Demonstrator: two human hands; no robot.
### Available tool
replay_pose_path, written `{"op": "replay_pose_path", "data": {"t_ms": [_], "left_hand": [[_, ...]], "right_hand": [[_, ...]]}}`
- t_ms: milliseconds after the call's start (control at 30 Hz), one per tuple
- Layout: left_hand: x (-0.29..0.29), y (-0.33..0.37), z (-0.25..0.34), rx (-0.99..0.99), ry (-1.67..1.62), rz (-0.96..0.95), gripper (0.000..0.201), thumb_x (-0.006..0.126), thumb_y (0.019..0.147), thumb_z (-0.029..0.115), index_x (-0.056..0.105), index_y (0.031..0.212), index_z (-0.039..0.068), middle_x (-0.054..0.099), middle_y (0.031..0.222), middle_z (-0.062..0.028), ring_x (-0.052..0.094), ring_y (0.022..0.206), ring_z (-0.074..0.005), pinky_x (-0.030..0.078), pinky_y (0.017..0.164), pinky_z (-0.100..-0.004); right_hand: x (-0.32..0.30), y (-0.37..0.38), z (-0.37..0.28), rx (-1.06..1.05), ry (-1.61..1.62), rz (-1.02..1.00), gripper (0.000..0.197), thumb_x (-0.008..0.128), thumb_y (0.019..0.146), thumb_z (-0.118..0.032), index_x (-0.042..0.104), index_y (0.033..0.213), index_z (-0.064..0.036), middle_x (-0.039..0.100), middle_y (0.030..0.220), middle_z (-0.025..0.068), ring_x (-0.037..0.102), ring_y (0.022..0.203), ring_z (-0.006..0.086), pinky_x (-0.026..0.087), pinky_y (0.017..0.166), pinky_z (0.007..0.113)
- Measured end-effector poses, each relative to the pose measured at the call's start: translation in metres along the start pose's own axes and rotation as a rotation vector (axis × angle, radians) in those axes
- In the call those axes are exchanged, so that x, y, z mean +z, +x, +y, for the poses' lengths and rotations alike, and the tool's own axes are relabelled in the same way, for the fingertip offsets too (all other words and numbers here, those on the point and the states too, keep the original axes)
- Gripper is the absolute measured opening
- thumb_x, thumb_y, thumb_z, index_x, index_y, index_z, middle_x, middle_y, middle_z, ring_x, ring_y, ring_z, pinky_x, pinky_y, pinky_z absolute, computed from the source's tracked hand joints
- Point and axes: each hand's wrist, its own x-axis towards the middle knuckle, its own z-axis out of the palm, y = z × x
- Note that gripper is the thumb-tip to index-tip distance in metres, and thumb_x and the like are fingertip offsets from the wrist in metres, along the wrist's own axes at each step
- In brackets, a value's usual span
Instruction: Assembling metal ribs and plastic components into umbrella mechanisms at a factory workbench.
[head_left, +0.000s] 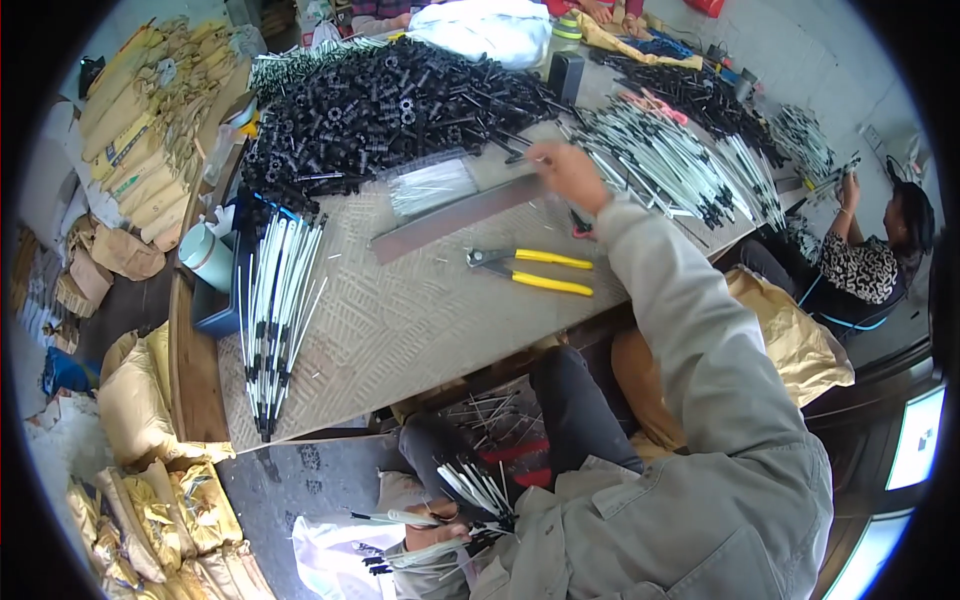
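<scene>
My left hand, low in front of my body, is closed around a bundle of white rods with black ends. Other rods stick out beside its fingers. My right arm reaches across the table, and my right hand is above the right end of a flat metal bar. Its fingers look drawn together near loose black rods; what they hold, if anything, is too small to make out. Yellow-handled pliers lie nearer to me. Behind the bar is a clear bag of thin white sticks.
A heap of black plastic parts covers the far left of the table. White rods are piled at the right, and another bundle lies at the left beside a pale green cup. A co-worker sits at the right. Sacks line the left.
</scene>
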Motion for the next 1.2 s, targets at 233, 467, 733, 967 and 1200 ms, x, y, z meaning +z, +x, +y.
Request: {"op": "replay_pose_path", "data": {"t_ms": [233, 467, 733, 967, 1200], "left_hand": [[0.045, 0.079, 0.045, -1.209, 0.184, 0.741, 0.016, 0.071, 0.071, -0.003, 0.057, 0.076, -0.009, 0.055, 0.062, -0.0105, 0.060, 0.057, -0.0177, 0.044, 0.047, -0.0287], [0.035, 0.080, 0.010, -1.028, 0.115, 0.407, 0.009, 0.061, 0.077, -0.005, 0.055, 0.071, -0.009, 0.052, 0.055, -0.0119, 0.052, 0.044, -0.0182, 0.034, 0.039, -0.0296], [0.064, 0.106, -0.001, -1.056, 0.347, 0.305, 0.026, 0.071, 0.069, 0.002, 0.064, 0.093, -0.005, 0.056, 0.089, -0.0173, 0.056, 0.071, -0.0212, 0.045, 0.059, -0.0313], [0.087, 0.102, 0.008, -1.175, 0.170, 0.502, 0.024, 0.070, 0.070, -0.005, 0.062, 0.093, -0.004, 0.058, 0.094, -0.0126, 0.059, 0.069, -0.0130, 0.048, 0.054, -0.0211], [0.092, 0.101, 0.019, -1.238, 0.200, 0.515, 0.032, 0.070, 0.068, -0.008, 0.062, 0.099, -0.007, 0.060, 0.086, -0.0107, 0.058, 0.067, -0.0125, 0.046, 0.054, -0.0211]], "right_hand": [[0.000, 0.020, 0.052, 0.003, -0.605, -0.012, 0.023, 0.058, 0.074, -0.007, 0.063, 0.093, -0.0187, 0.051, 0.095, 0.0060, 0.059, 0.086, 0.0274, 0.048, 0.067, 0.040], [-0.032, -0.011, 0.031, -0.230, -0.322, 0.191, 0.012, 0.057, 0.080, -0.011, 0.055, 0.092, -0.0101, 0.054, 0.093, 0.0060, 0.059, 0.078, 0.0253, 0.047, 0.060, 0.037], [-0.036, -0.155, -0.190, -0.754, 0.313, -0.421, 0.027, 0.059, 0.077, 0.000, 0.059, 0.103, -0.0031, 0.057, 0.104, 0.0110, 0.059, 0.090, 0.0261, 0.049, 0.075, 0.030], [-0.039, -0.187, -0.219, -1.010, 0.409, -0.499, 0.034, 0.059, 0.074, -0.007, 0.061, 0.108, -0.0076, 0.054, 0.114, 0.0125, 0.059, 0.093, 0.0269, 0.050, 0.076, 0.033], [-0.033, -0.216, -0.229, -0.259, 0.911, -1.285, 0.059, 0.058, 0.075, -0.012, 0.042, 0.132, -0.0095, 0.051, 0.123, 0.0122, 0.055, 0.103, 0.0191, 0.047, 0.079, 0.030]]}}
